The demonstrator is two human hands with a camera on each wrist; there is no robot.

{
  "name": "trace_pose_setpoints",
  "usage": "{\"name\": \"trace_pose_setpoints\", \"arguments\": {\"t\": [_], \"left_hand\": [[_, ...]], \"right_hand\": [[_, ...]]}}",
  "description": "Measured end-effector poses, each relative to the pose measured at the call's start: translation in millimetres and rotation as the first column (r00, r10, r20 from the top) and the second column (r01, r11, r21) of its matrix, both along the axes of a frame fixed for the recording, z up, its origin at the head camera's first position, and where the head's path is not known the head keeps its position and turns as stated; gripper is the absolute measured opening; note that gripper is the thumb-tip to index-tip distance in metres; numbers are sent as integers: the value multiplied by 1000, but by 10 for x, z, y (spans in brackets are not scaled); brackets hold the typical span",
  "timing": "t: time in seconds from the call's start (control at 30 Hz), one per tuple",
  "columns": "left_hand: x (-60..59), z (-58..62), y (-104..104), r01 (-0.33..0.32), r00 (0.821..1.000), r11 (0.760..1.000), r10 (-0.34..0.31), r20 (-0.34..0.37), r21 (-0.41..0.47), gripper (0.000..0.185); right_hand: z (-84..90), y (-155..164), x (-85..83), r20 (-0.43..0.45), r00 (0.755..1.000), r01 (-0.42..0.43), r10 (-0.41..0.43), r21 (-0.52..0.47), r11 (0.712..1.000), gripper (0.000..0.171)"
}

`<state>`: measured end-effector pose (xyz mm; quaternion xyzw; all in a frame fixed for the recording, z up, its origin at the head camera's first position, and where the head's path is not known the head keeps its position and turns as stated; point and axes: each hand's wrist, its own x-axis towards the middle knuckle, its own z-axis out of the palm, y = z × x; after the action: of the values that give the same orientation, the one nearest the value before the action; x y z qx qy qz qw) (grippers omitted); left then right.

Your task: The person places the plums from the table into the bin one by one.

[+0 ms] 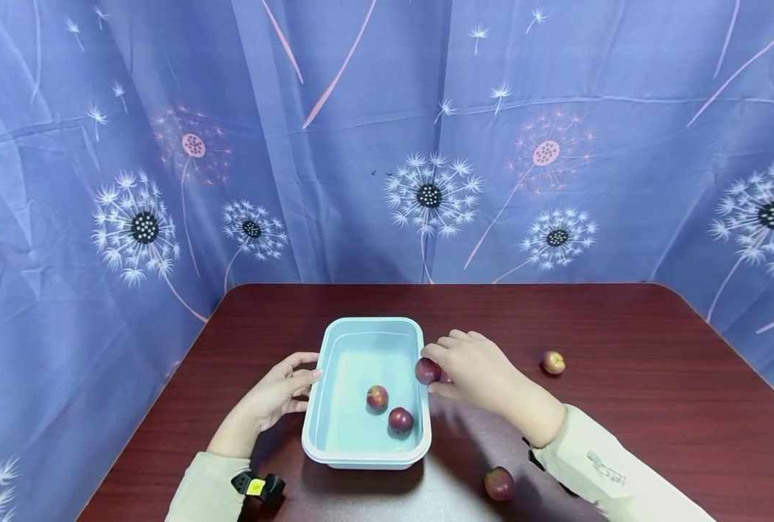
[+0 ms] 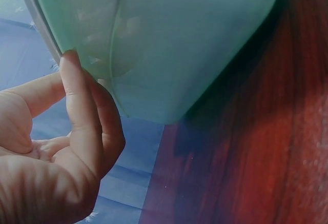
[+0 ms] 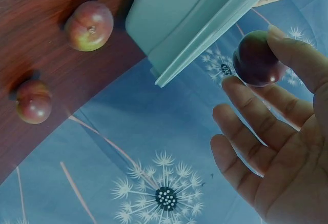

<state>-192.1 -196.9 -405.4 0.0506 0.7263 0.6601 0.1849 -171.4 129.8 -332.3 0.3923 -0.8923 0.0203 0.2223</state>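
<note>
A light blue plastic tub (image 1: 363,460) stands on the table, with two plums inside: one plum (image 1: 377,397) near the middle and another plum (image 1: 400,420) nearer the front right corner. My left hand (image 1: 274,393) holds the tub's left rim, thumb on top and fingers against the outer wall. At the right rim, my right hand (image 1: 474,368) pinches a dark plum (image 3: 259,59) between thumb and fingertips. In the right wrist view that plum is level with the tub's rim. Another plum (image 1: 446,376) shows partly behind the right hand.
On the dark red wooden table (image 1: 491,312) lie a plum (image 1: 553,362) to the right and a plum (image 1: 498,483) near the front, beside the right forearm. A blue curtain (image 1: 360,217) with dandelion prints hangs behind and at the sides.
</note>
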Motion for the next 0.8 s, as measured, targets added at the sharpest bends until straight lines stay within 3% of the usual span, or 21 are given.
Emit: {"name": "trace_pose_setpoints", "arguments": {"t": [0.8], "left_hand": [[-8,-23,-2,-3,1000,1000,3,-9,11,56]], "right_hand": [[-45,-327,37,65,995,-79,76,42,996,35]]}}
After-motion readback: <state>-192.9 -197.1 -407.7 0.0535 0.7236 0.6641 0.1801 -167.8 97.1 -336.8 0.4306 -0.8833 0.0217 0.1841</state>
